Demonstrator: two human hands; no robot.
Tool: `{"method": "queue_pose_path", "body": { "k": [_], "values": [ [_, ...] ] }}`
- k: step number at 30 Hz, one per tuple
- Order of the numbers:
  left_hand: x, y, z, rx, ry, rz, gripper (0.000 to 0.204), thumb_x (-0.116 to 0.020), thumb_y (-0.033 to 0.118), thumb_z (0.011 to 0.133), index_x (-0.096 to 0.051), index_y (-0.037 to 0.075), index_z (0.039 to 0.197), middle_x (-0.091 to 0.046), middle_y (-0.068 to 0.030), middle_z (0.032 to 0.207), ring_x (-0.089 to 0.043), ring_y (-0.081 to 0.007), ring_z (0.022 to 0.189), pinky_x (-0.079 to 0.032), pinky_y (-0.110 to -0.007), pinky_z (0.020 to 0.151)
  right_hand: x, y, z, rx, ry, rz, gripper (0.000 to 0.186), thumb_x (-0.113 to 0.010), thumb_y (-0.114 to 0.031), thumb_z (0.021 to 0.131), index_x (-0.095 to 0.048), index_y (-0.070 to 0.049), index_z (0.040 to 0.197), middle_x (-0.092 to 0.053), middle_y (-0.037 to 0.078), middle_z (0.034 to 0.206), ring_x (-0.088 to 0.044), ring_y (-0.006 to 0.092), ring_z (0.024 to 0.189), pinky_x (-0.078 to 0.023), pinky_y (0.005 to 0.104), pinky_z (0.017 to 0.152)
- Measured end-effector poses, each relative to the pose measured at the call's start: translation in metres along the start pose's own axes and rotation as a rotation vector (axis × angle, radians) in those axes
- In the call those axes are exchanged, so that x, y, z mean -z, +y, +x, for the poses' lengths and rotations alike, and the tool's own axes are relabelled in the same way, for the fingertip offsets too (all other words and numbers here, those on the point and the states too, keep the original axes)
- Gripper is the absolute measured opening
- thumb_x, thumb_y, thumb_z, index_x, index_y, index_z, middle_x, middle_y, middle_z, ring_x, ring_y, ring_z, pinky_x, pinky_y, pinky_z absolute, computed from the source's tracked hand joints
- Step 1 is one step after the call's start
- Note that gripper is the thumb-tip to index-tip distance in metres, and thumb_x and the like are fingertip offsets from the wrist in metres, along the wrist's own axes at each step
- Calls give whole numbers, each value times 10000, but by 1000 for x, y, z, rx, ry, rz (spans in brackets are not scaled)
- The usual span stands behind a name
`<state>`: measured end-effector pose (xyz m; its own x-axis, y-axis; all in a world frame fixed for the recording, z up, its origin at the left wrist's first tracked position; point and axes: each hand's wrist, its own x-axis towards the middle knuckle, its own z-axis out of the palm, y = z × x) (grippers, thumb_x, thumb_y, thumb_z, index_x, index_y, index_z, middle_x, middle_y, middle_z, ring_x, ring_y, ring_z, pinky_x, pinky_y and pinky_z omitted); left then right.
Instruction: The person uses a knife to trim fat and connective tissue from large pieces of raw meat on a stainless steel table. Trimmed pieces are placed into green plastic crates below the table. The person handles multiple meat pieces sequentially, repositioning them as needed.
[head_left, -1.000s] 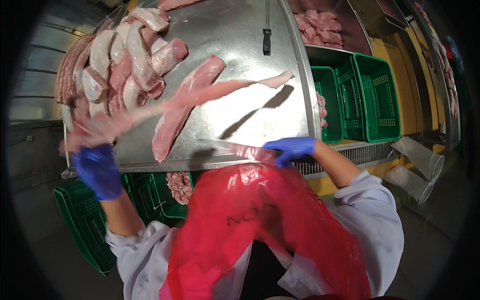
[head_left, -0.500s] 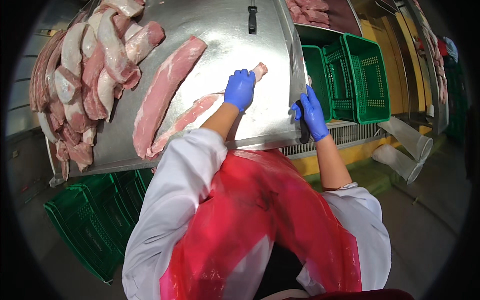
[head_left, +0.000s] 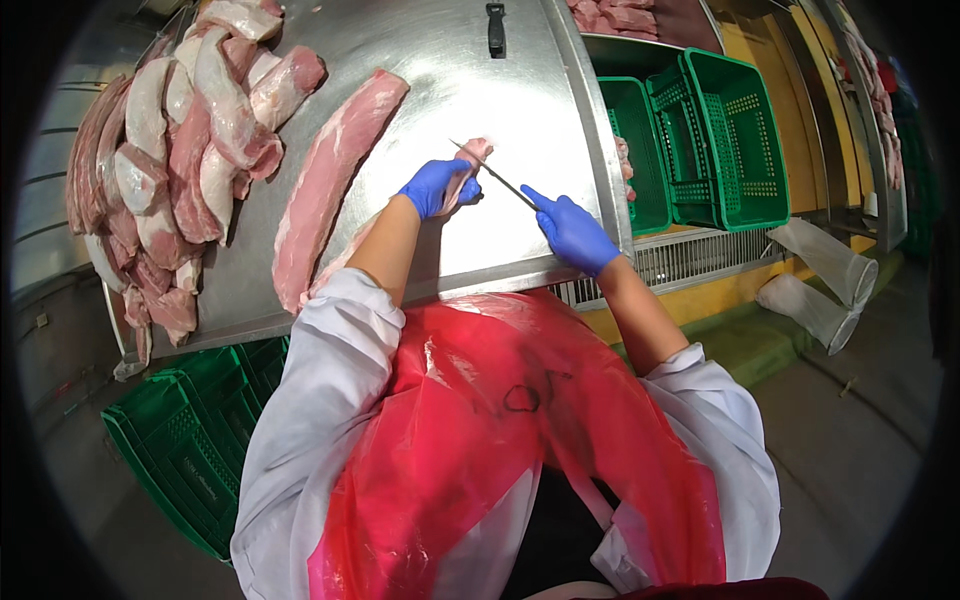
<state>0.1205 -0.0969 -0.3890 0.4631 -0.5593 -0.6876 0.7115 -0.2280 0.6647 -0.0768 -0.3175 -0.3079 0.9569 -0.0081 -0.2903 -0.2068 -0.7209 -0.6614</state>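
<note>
My left hand (head_left: pixel 437 190), in a blue glove, is closed around a thin strip of raw meat (head_left: pixel 478 149) just below its far end. The strip's other end trails under my left forearm towards the table's near edge. My right hand (head_left: pixel 577 234), also gloved in blue, grips a knife (head_left: pixel 508 182), its index finger laid along the top near the handle. The narrow blade slants up and left across the strip's far end; I cannot tell how deep it is in the meat. A long pink loin of meat (head_left: pixel 338 180) lies left of my left hand on the steel table (head_left: pixel 440 65).
Many meat pieces (head_left: pixel 180 150) are heaped at the table's left. A second black-handled tool (head_left: pixel 496 30) lies at the far side. Green crates (head_left: pixel 735 140) stand beyond the right edge, some meat in one. More green crates (head_left: pixel 185 450) sit below left.
My right hand has swung the knife from the table's right edge leftward onto the strip's end. My left hand has drawn the strip left and nearer.
</note>
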Motion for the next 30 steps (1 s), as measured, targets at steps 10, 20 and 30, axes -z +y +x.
{"method": "queue_pose_path", "body": {
  "k": [10, 20, 30],
  "values": [
    [-3, -19, -26, -238, 342, 831, 543, -420, 388, 1027, -680, -87, 1055, -673, -364, 1124, -644, -501, 1110, -512, -510, 920, -7, -7, -7, -97, -170, -154, 523, -478, -236, 1056, -420, -251, 1576, -608, 294, 993, -644, 452, 901, -531, 515, 852],
    [-51, -5, -54, -372, 73, 1277, 392, -464, 318, 1032, -680, 0, 1105, -692, -295, 1056, -667, -456, 1004, -513, -494, 925, -49, -14, 87, 10, 119, -109, 534, -501, -216, 1028, -420, -207, 1556, -595, 295, 1034, -656, 444, 925, -545, 498, 851],
    [-33, 209, -277, -813, -74, 115, 215, -523, 178, 994, -613, 16, 1102, -570, -3, 876, -489, -81, 682, -355, -240, 588, -23, 12, 67, 44, 86, 22, 550, -517, -206, 1039, -420, -253, 1579, -640, 295, 1011, -635, 472, 970, -499, 530, 919]
  ]
}}
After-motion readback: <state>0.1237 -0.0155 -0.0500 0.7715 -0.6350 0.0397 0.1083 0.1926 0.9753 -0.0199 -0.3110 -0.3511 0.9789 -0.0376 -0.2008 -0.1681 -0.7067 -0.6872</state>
